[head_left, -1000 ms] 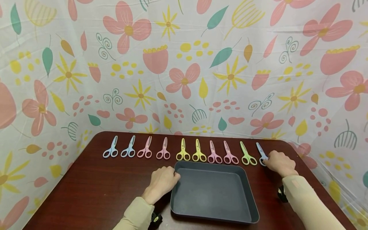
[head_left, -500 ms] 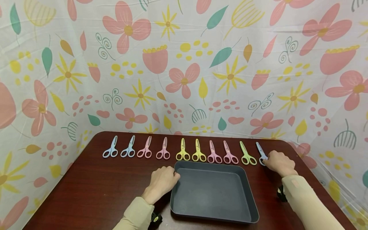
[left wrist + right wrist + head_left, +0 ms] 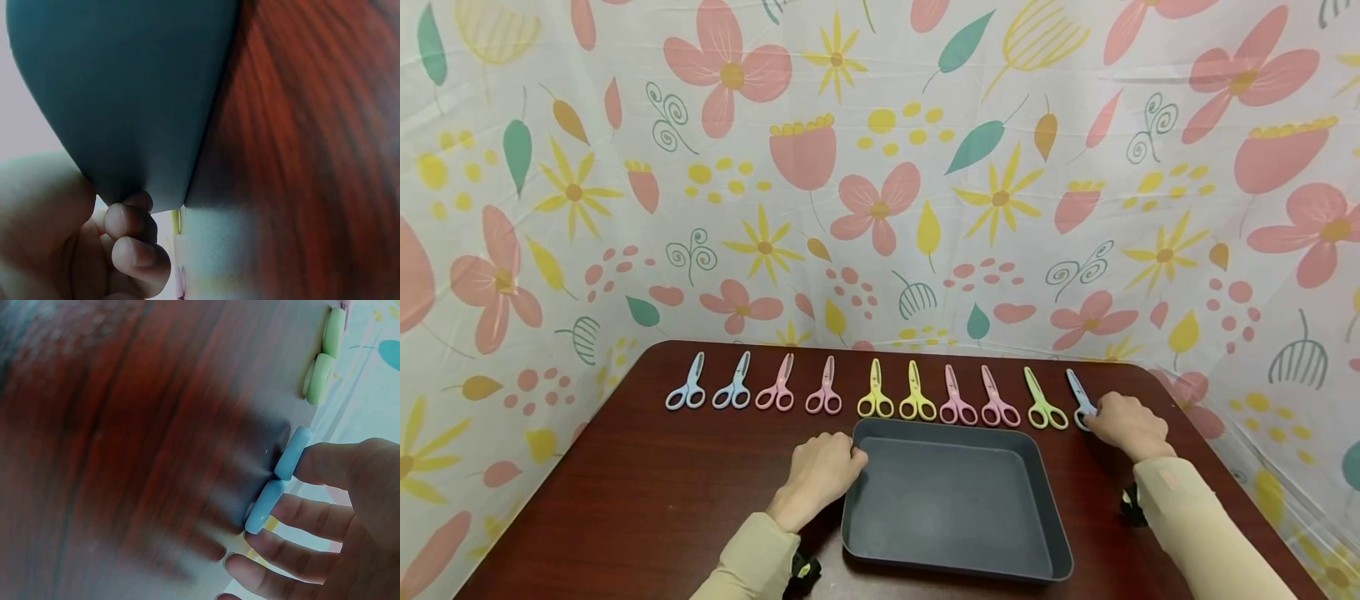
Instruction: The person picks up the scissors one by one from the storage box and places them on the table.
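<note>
A dark grey baking tray (image 3: 955,500) lies on the table, nothing in it. My left hand (image 3: 822,475) grips its left rim near the far corner; the left wrist view shows fingers (image 3: 134,253) curled at the tray's side (image 3: 125,81). At the right end of a row of scissors is a blue pair (image 3: 1078,396), blades pointing away. My right hand (image 3: 1127,425) holds it by the handles (image 3: 265,506), thumb at one loop and fingers at the other. The blades lie low over the table. Green scissors (image 3: 1043,404) lie just left of it.
Along the table's (image 3: 662,500) far edge, left of the green pair, lie pink scissors (image 3: 992,400), yellow scissors (image 3: 913,396), more pink scissors (image 3: 827,392) and blue scissors (image 3: 733,383), spaced apart. A flower-printed curtain (image 3: 880,275) hangs behind and at the sides.
</note>
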`<state>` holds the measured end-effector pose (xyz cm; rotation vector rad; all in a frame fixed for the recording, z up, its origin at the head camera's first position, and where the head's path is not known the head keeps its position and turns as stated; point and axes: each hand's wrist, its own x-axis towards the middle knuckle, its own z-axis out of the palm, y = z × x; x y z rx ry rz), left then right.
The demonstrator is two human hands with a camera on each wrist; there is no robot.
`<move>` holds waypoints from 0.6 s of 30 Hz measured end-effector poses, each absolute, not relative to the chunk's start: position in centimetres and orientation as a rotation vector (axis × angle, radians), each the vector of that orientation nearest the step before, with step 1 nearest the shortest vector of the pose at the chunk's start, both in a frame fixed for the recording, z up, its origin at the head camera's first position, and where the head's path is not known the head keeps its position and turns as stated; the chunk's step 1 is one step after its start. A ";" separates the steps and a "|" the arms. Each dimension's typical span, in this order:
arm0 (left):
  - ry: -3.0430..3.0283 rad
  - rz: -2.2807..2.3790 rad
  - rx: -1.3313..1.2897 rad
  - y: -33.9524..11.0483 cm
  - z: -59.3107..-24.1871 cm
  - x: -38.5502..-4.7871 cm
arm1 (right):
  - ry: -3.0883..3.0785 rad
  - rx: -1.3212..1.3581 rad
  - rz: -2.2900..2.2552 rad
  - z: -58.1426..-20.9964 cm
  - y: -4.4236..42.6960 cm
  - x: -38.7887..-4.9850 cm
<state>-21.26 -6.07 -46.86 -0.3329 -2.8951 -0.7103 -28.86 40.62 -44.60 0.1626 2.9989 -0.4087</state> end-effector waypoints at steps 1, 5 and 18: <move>-2.897 -0.711 -0.333 -6.1 -46.8 -21.3 | 3.002 0.161 -0.409 -44.6 40.6 -28.9; -2.899 -0.718 -0.336 -6.0 -46.8 -21.3 | 3.009 0.158 -0.417 -44.5 40.7 -28.7; -2.901 -0.690 -0.329 -6.0 -46.8 -21.2 | 3.037 0.173 -0.455 -44.1 40.5 -27.4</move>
